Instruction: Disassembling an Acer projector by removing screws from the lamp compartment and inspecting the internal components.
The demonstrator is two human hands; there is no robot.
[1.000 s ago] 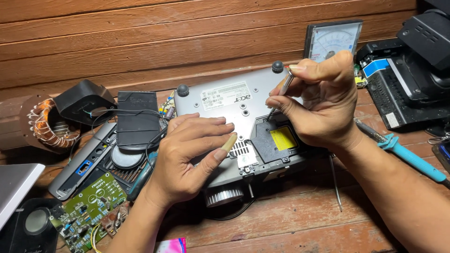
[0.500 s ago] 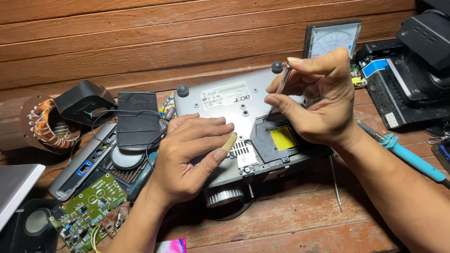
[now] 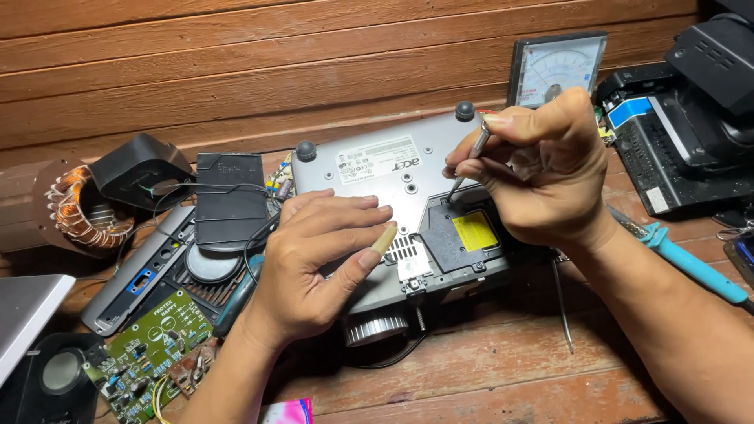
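A grey projector [image 3: 369, 169] lies upside down on the wooden table, lens ring [image 3: 375, 328] toward me. My left hand [image 3: 318, 259] rests flat on its underside, fingers closed together, pressing it down. My right hand [image 3: 534, 169] pinches a thin metal screwdriver [image 3: 469, 161], its tip set at the corner of a dark cover panel [image 3: 463, 235] with a yellow label.
A green circuit board [image 3: 149, 345], a copper-wound coil [image 3: 75, 208], black housings [image 3: 232, 196] and a grey panel lie left. An analog meter [image 3: 556, 67] stands behind. A black device [image 3: 691, 118] and a blue-handled soldering iron [image 3: 683, 259] lie right.
My right hand has shifted slightly, turning the screwdriver at the cover panel corner. My left hand has stayed on the projector.
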